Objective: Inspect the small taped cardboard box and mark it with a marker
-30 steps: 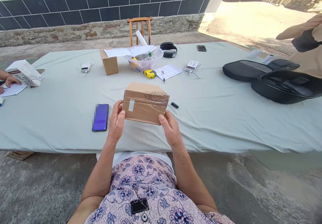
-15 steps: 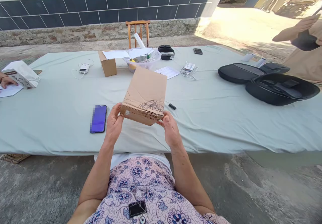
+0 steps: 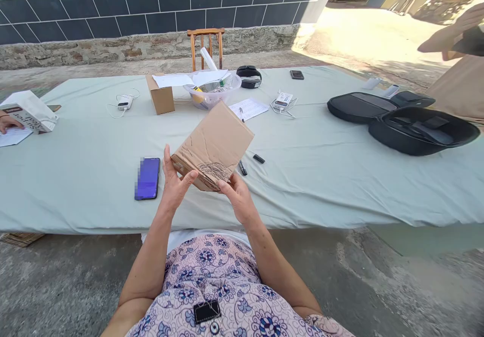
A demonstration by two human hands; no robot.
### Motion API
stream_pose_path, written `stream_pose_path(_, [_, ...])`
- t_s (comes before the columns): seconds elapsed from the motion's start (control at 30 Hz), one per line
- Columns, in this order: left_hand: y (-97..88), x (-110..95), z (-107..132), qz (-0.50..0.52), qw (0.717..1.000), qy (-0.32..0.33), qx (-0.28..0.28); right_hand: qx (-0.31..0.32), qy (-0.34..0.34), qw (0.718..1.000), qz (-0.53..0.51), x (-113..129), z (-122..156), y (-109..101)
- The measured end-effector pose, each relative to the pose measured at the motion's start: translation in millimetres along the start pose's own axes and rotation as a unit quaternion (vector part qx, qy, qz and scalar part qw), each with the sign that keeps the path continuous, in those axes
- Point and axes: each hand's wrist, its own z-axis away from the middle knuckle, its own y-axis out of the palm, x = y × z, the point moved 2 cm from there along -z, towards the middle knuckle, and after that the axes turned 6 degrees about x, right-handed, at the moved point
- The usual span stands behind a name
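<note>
A brown cardboard box (image 3: 215, 137) with black scribbled lines near its lower edge is held tilted over the table, turned with one corner away from me. My left hand (image 3: 174, 183) grips its left end, thumb across the near side and fingers at the left corner. My right hand (image 3: 238, 195) holds the near right corner, thumb on top and the other fingers partly hidden below. Just right of the box lie a black marker (image 3: 242, 168) and a black cap (image 3: 259, 158). A phone (image 3: 147, 178) with a blue screen rests left of my left hand.
Behind the box stand a plastic basin (image 3: 212, 98) of items, a small cardboard box (image 3: 162, 99) and a paper sheet (image 3: 251, 108). An open black case (image 3: 419, 134) sits at right. Another person's hand (image 3: 8, 123) is by a white box (image 3: 32, 110) at far left.
The cardboard box has turned clockwise and shifted slightly, uncovering the marker. My right hand has moved left along with its corner, and my left thumb has come round onto the near side.
</note>
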Motion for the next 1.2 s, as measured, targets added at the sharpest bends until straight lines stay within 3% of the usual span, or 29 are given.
stream_pose_path(0.13, [9.2,-2.3,0.7,0.045,0.999,-0.015,-0.009,0.002,-0.007,1.000,0.001,-5.4,1.9,16.5])
stream_pose_path(0.23, [19.4,-9.4,3.2,0.068,0.997,-0.024,0.016,-0.021,-0.018,1.000,-0.006,-9.8,3.2,25.0])
stream_pose_path(0.4, [26.8,-14.2,6.7,0.070,0.997,-0.017,0.011,-0.035,-0.033,0.999,0.008,-7.9,3.2,25.2])
stream_pose_path(0.57, [17.2,-10.0,2.9,0.102,0.995,-0.003,0.014,-0.025,-0.028,0.998,0.041,-0.9,-4.4,4.2])
stream_pose_path(0.73, [1.2,-5.2,-4.4,0.124,0.991,0.002,0.046,-0.173,-0.020,0.984,0.031,8.5,-12.5,-38.7])
stream_pose_path(0.83, [-5.8,-5.8,-7.4,0.128,0.990,0.002,0.060,-0.230,-0.044,0.972,0.028,18.0,-10.6,-57.9])
stream_pose_path(1.0, [-7.7,-9.8,-8.1,0.161,0.984,-0.037,0.062,-0.183,-0.096,0.974,0.093,30.6,-4.1,-61.9])
stream_pose_path(1.1, [-7.4,-7.8,-7.4,0.210,0.976,-0.056,0.002,-0.162,-0.102,0.976,0.102,31.8,-2.1,-58.9])
stream_pose_path(1.2, [-7.7,-3.7,-8.5,0.237,0.970,-0.032,-0.049,-0.176,-0.073,0.979,0.075,29.8,-1.9,-58.9])
